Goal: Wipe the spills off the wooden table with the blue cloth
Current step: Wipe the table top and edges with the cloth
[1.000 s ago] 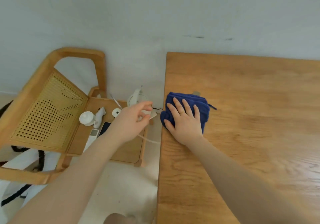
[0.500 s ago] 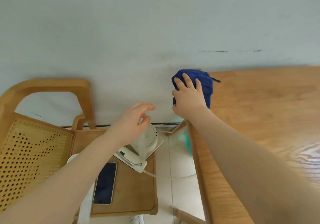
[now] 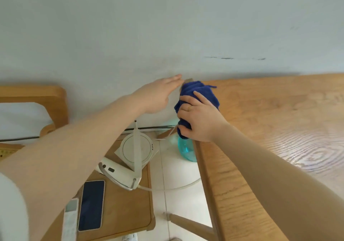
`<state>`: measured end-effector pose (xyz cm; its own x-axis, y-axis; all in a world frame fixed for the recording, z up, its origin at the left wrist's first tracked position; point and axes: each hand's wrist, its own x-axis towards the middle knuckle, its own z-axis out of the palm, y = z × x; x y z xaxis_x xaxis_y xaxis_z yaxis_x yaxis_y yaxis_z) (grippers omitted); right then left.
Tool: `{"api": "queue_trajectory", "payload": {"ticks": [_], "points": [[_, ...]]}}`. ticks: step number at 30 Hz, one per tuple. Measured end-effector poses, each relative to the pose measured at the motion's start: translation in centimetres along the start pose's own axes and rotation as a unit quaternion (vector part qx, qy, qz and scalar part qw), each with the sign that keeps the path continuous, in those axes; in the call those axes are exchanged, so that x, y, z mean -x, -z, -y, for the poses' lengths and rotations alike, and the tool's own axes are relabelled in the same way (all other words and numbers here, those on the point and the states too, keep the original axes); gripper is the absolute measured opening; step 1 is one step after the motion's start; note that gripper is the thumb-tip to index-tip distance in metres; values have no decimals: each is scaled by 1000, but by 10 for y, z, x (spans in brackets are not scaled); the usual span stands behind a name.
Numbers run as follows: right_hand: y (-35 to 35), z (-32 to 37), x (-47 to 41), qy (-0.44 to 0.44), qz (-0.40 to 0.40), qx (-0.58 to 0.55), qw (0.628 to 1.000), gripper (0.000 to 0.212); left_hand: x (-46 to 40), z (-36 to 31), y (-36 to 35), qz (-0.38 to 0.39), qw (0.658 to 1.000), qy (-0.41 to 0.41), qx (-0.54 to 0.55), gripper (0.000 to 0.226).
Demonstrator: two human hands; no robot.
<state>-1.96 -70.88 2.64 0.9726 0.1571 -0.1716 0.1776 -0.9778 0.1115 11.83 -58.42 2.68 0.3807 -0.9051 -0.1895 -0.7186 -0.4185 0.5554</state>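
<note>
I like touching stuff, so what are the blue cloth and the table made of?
The blue cloth looks like soft, fuzzy fabric, maybe microfiber or terry: it bunches under the right hand and has a loose thread. The table looks like light wood with a smooth, slightly shiny finish: wavy grain lines show, and light gleams on it.

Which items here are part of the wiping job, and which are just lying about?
Part of the job:
- blue cloth, gripped by the right hand
- wooden table
- left hand, flat and open beside the cloth

Lying about:
- phone on the chair seat
- white router
- remote
- teal bottle on the floor
</note>
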Motion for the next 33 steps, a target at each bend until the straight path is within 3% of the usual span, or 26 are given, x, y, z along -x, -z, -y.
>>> {"api": "queue_trajectory", "payload": {"ticks": [8, 12, 17, 24, 26, 28, 31, 33], "points": [[1, 37, 69, 24, 11, -98, 995, 26, -9, -8, -4, 34, 993, -100, -48, 68], [2, 25, 61, 65, 26, -55, 996, 27, -9, -10, -6, 41, 982, -119, -143, 66], [2, 6, 16, 44, 25, -26, 998, 36, -11, -11, -6, 20, 985, -102, -135, 67], [-6, 74, 127, 1, 19, -91, 996, 36, 2, -24, -25, 16, 994, -43, -101, 73], [-17, 86, 133, -38, 0, -48, 998, 33, 3, -33, -25, 19, 993, -30, -115, 72], [-25, 93, 120, -149, -28, -12, 988, 38, 4, -39, -26, 21, 991, -15, -133, 72], [-27, 98, 84, -331, -72, -21, 940, 64, 4, -44, -25, 32, 989, 8, -147, 74], [-28, 99, 68, -388, -84, -33, 917, 77, 10, -48, -25, 28, 991, 5, -131, 75]]}}
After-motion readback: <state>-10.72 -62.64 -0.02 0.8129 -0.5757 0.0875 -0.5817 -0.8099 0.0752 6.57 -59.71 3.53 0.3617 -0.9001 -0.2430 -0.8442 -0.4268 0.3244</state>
